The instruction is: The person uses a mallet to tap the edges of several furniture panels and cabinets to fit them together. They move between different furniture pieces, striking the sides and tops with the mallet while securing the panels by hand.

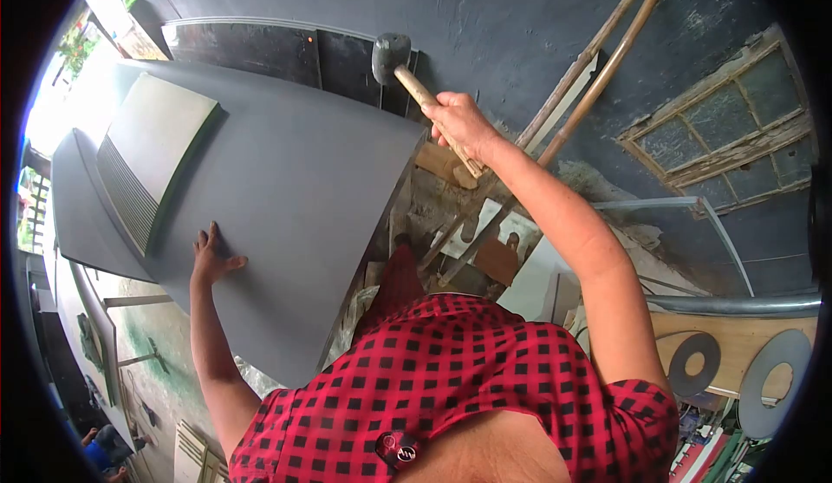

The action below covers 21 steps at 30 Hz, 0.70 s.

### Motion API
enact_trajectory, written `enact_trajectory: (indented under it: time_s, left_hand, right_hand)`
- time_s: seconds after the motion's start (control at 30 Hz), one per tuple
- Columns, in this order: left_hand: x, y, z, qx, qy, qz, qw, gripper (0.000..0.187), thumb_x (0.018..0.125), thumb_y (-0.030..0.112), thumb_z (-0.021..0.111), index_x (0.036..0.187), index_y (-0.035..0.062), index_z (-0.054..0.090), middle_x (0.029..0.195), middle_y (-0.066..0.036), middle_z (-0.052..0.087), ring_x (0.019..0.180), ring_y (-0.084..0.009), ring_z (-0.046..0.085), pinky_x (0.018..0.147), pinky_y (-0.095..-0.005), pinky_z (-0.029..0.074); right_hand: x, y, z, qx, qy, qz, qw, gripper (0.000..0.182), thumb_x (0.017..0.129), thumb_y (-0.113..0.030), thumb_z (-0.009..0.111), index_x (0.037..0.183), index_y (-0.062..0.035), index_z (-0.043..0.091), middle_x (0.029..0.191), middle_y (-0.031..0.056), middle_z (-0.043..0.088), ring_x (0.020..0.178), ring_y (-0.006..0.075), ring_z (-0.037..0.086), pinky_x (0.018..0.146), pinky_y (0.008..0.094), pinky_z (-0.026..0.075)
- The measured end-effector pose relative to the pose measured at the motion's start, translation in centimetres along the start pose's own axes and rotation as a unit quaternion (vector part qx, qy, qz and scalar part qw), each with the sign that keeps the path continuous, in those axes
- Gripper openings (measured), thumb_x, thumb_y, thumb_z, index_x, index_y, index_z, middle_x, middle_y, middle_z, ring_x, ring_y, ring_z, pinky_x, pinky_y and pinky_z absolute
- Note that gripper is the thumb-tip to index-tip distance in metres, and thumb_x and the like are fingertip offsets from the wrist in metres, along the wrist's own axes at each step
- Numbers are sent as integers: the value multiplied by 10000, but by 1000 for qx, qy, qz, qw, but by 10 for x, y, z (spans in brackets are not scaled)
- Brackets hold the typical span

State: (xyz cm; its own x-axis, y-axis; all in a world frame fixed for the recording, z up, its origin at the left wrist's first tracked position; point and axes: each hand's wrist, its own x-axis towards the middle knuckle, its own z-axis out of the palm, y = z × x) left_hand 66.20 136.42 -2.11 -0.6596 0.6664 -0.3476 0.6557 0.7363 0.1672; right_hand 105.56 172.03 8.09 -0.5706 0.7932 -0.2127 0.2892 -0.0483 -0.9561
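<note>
A large grey sheet [286, 188] spreads out in front of me on the left. My left hand [217, 259] lies on it with fingers spread. My right hand [464, 125] is wrapped round the wooden handle of a mallet [418, 93]. Its dark, blocky head points up and to the left, beyond the sheet's far right corner. Farther left, a pale panel [169, 123] with a ribbed lower part rests on the grey sheet.
Two long wooden poles [598, 75] lean by the dark wall. An old window frame [728, 119] is at the right. Wood pieces [446, 164] lie below the sheet's edge. Ring-shaped discs [693, 363] stand at lower right. Part of another person [108, 448] shows at lower left.
</note>
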Motion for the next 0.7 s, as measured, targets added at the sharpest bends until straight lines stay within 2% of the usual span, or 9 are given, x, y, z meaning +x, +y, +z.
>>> enact_trajectory:
  time_s: [0.1, 0.17, 0.2, 0.27, 0.37, 0.6, 0.7]
  left_hand:
    - [-2, 3, 1, -2, 5, -9, 1000, 1240, 465, 403, 866, 1458, 199, 152, 1487, -233, 114, 1361, -442, 101, 1098, -473, 232]
    - [2, -1, 3, 6, -4, -23, 1000, 1271, 443, 409, 875, 1461, 219, 137, 1501, -199, 97, 1373, -420, 81, 1081, -539, 223]
    - [1, 0, 0, -1, 5, -37, 999, 1271, 443, 409, 875, 1461, 219, 137, 1501, -199, 97, 1373, -420, 81, 1081, -539, 223]
    - [-4, 9, -6, -11, -17, -56, 998, 1302, 415, 413, 883, 1461, 249, 126, 1516, -160, 69, 1386, -392, 52, 1042, -626, 206]
    - [-7, 14, -13, -8, -35, -82, 996, 1319, 391, 424, 886, 1460, 272, 129, 1523, -135, 49, 1395, -365, 32, 1007, -680, 191]
    - [-8, 19, -24, -30, -46, -99, 994, 1346, 348, 453, 885, 1459, 272, 146, 1528, -121, 37, 1402, -341, 5, 1034, -651, 153]
    - [-9, 24, -27, -39, -50, -111, 992, 1343, 340, 448, 885, 1457, 270, 161, 1529, -119, 36, 1404, -333, 1, 1040, -645, 139]
  right_hand:
    - [13, 0, 4, 0, -12, 7, 1000, 223, 866, -221, 562, 811, -4, 559, 582, 43, 525, 431, 103, 485, 402, 264, 409]
    - [28, -2, 14, 1, -28, 1, 1000, 217, 861, -214, 565, 793, -8, 553, 578, 42, 521, 425, 105, 482, 397, 265, 408]
    - [40, 3, 21, 6, -41, 3, 999, 212, 859, -210, 565, 790, -11, 552, 578, 42, 521, 425, 105, 482, 396, 265, 409]
    - [64, 0, 41, 5, -73, -5, 997, 206, 858, -206, 565, 787, -13, 551, 577, 42, 521, 424, 106, 482, 394, 266, 410]
    - [98, -3, 77, -19, -105, 36, 994, 198, 860, -207, 565, 792, -21, 554, 572, 44, 519, 422, 111, 481, 388, 270, 411]
    - [182, 5, 163, -45, -170, 37, 984, 226, 860, -225, 569, 840, 1, 564, 579, 58, 526, 436, 122, 495, 406, 279, 436]
    - [205, 11, 188, -46, -172, 48, 983, 221, 873, -235, 568, 840, -17, 559, 588, 49, 520, 429, 110, 479, 391, 270, 409]
